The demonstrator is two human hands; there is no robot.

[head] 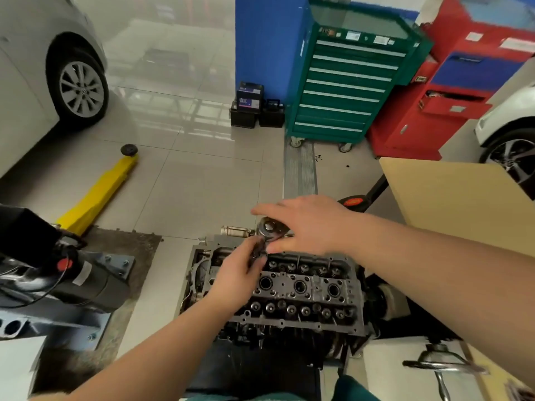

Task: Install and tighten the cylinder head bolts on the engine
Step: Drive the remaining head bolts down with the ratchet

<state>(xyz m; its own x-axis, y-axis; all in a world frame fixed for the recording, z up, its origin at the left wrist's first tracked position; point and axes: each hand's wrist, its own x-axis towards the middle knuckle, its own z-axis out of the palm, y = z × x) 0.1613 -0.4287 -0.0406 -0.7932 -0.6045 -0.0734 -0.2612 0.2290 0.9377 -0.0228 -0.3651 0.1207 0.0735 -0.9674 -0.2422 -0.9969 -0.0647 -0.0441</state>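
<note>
Now right hand grips ratchet head; left hand pinches socket below, over cylinder head.

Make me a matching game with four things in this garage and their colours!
Things:
1. tool cabinet with drawers
2. lift arm on the floor
3. wall panel behind the batteries
4. ratchet head held over the engine

Colours:
A. yellow
B. silver
C. green
D. blue

Pairs: 1-C, 2-A, 3-D, 4-B

The right hand holds the ratchet head from above, and the left hand pinches the socket part just under it.
</note>
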